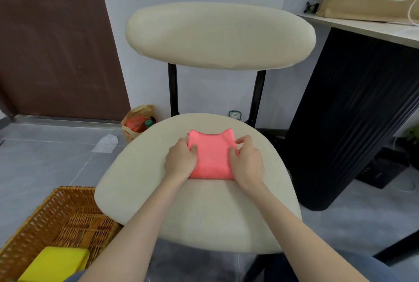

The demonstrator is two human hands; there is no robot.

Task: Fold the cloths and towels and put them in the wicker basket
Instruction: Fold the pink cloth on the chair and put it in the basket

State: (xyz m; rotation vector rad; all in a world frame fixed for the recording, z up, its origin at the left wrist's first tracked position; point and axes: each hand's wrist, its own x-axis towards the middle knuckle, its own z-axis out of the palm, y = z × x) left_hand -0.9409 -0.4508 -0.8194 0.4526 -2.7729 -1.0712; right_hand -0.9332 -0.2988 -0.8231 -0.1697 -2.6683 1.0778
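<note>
A folded pink cloth point(212, 157) lies on the cream seat of a chair point(195, 202). My left hand point(180, 159) grips the cloth's left edge, fingers curled over it. My right hand point(247, 161) grips the right edge, thumb on top and fingers curled at the far corner. A wicker basket point(56, 218) stands on the floor at the lower left, and a folded yellow cloth point(56, 263) lies inside it.
The chair's cream backrest point(220, 34) rises behind the seat. A dark ribbed table base point(353, 122) stands right, under a white tabletop point(367, 27) with a tan bag. A paper bag point(138, 122) and a crumpled tissue point(106, 143) lie on the grey floor.
</note>
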